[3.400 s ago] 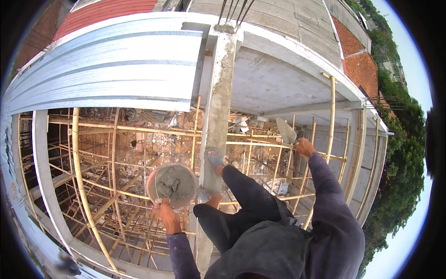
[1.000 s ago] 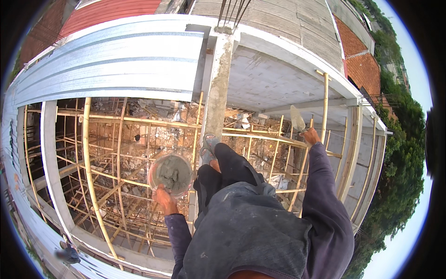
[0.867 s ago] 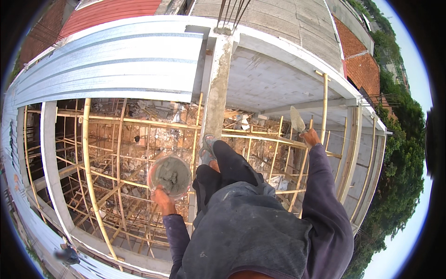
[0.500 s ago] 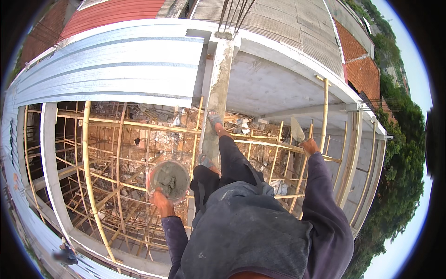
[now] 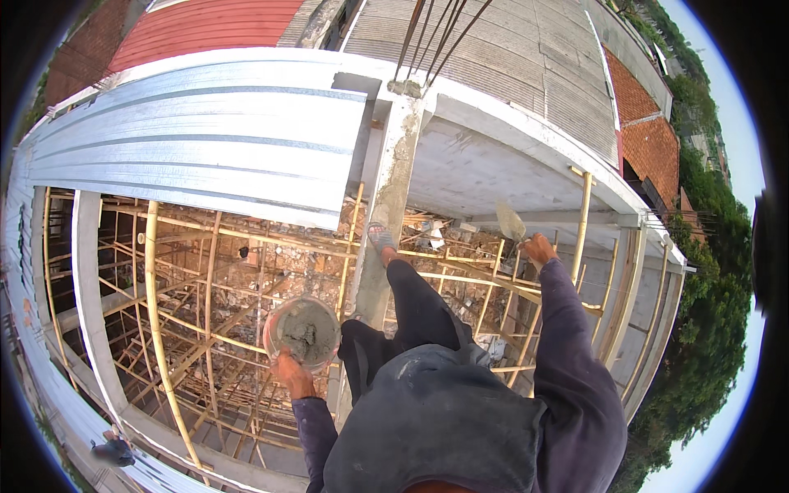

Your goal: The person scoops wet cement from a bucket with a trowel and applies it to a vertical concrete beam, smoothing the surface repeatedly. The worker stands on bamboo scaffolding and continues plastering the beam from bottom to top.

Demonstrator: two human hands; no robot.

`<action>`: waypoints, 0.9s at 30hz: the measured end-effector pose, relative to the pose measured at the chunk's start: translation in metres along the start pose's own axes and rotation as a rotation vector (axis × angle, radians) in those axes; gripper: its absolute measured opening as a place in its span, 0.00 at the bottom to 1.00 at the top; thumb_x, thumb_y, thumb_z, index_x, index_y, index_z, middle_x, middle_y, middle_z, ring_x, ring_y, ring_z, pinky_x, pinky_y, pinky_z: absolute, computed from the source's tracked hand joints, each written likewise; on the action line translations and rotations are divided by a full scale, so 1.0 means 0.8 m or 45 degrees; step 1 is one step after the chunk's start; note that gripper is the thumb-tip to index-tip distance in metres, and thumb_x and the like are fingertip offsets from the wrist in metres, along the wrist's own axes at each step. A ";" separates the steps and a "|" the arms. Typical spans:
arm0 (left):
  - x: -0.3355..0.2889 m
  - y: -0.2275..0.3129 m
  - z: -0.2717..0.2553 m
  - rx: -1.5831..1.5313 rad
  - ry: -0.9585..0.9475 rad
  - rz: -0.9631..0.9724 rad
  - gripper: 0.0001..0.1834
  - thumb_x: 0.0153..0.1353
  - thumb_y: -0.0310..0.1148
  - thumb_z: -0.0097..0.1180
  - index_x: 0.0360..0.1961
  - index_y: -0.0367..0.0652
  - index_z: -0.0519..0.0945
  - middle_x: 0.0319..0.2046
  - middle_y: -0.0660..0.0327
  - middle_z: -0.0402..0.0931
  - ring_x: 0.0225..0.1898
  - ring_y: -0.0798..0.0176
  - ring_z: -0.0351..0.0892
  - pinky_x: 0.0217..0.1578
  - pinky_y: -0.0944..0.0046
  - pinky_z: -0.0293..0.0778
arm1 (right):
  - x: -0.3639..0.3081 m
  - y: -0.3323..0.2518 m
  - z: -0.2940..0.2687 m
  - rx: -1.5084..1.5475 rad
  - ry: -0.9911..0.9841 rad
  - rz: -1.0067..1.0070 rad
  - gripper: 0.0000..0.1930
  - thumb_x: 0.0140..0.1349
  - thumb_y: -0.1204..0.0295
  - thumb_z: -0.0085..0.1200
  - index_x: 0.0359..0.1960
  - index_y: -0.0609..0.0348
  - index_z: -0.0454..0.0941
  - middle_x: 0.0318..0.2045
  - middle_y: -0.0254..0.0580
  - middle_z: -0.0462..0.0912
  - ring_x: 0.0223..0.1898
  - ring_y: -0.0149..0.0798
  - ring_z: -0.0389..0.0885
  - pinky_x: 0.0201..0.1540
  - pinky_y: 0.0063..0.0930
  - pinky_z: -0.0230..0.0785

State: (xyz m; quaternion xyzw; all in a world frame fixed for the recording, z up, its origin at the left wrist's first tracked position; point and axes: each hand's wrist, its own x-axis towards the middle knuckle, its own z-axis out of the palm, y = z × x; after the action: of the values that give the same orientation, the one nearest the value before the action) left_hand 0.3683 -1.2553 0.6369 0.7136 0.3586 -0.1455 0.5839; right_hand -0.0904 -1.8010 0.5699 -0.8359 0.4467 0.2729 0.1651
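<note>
My left hand (image 5: pixel 292 376) grips the rim of a round bucket (image 5: pixel 302 333) filled with wet grey mortar, held out to my left. A steel trowel (image 5: pixel 511 223) is held in my right hand (image 5: pixel 538 249), blade up, with that arm stretched out to the right. I stand high on a narrow concrete beam (image 5: pixel 385 222) streaked with mortar, my right foot (image 5: pixel 380 240) in a sandal planted forward on it and my dark trousers (image 5: pixel 419 308) below me.
Bamboo scaffolding poles (image 5: pixel 160 329) criss-cross far below on both sides of the beam. A corrugated metal roof (image 5: pixel 205 140) lies ahead left, a concrete slab (image 5: pixel 493 168) ahead right. Rebar (image 5: pixel 431 37) sticks up at the beam's far end. Trees (image 5: pixel 707 329) stand at right.
My right foot has stepped forward along the beam. The bucket has stayed in my left hand and the trowel in my right, both shifting only slightly.
</note>
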 end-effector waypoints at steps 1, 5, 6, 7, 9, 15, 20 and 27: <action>-0.006 0.007 0.020 0.018 -0.026 0.005 0.12 0.55 0.23 0.53 0.41 0.32 0.77 0.27 0.63 0.73 0.21 0.67 0.70 0.23 0.63 0.68 | 0.020 0.000 -0.028 0.164 0.041 0.073 0.17 0.56 0.62 0.62 0.38 0.66 0.85 0.40 0.71 0.82 0.46 0.65 0.82 0.50 0.46 0.76; -0.002 0.007 0.091 0.005 -0.052 -0.013 0.09 0.54 0.22 0.53 0.37 0.33 0.77 0.23 0.63 0.72 0.18 0.69 0.67 0.20 0.66 0.65 | 0.117 0.036 -0.093 0.080 0.224 0.098 0.15 0.53 0.65 0.62 0.41 0.57 0.86 0.33 0.63 0.83 0.40 0.60 0.83 0.42 0.45 0.76; -0.003 0.013 0.107 -0.001 -0.075 -0.003 0.07 0.54 0.22 0.53 0.35 0.34 0.75 0.23 0.62 0.71 0.19 0.68 0.67 0.19 0.64 0.64 | 0.133 0.011 -0.124 0.191 0.202 0.189 0.17 0.51 0.64 0.63 0.40 0.62 0.85 0.33 0.66 0.83 0.40 0.62 0.83 0.43 0.47 0.75; -0.005 0.020 0.125 -0.009 -0.109 0.001 0.05 0.54 0.22 0.53 0.33 0.34 0.73 0.22 0.62 0.70 0.19 0.67 0.67 0.19 0.62 0.64 | 0.143 -0.009 -0.159 0.296 0.186 0.290 0.19 0.50 0.62 0.63 0.39 0.66 0.84 0.33 0.68 0.82 0.41 0.64 0.82 0.43 0.48 0.74; -0.003 0.022 0.155 -0.053 -0.152 0.017 0.04 0.54 0.21 0.54 0.31 0.35 0.72 0.20 0.63 0.69 0.18 0.67 0.66 0.18 0.63 0.63 | 0.166 -0.020 -0.200 0.198 0.142 0.259 0.23 0.50 0.61 0.62 0.41 0.69 0.81 0.38 0.68 0.82 0.45 0.64 0.81 0.47 0.49 0.74; 0.007 0.035 0.248 -0.115 -0.261 0.071 0.03 0.53 0.22 0.55 0.30 0.36 0.77 0.19 0.67 0.69 0.15 0.71 0.64 0.19 0.67 0.64 | 0.243 -0.047 -0.226 0.044 0.110 0.150 0.27 0.55 0.59 0.54 0.50 0.71 0.74 0.42 0.67 0.82 0.46 0.64 0.81 0.49 0.52 0.73; 0.018 0.049 0.324 -0.096 -0.452 0.166 0.01 0.54 0.23 0.56 0.28 0.38 0.77 0.20 0.68 0.71 0.17 0.73 0.65 0.19 0.69 0.62 | 0.296 -0.063 -0.172 -0.028 0.130 0.109 0.28 0.59 0.56 0.55 0.49 0.71 0.72 0.36 0.68 0.82 0.41 0.65 0.82 0.43 0.54 0.73; 0.084 0.019 0.381 0.078 -0.502 0.241 0.05 0.57 0.24 0.53 0.24 0.42 0.74 0.20 0.70 0.69 0.18 0.76 0.63 0.20 0.70 0.58 | 0.339 -0.104 -0.084 -0.103 -0.149 -0.115 0.33 0.63 0.49 0.53 0.52 0.74 0.71 0.35 0.68 0.82 0.41 0.64 0.82 0.42 0.55 0.73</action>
State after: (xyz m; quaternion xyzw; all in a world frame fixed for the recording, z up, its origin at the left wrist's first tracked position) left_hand 0.4902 -1.5192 0.5217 0.7193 0.1643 -0.2378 0.6318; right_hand 0.1224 -1.9684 0.4622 -0.8437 0.3868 0.3315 0.1691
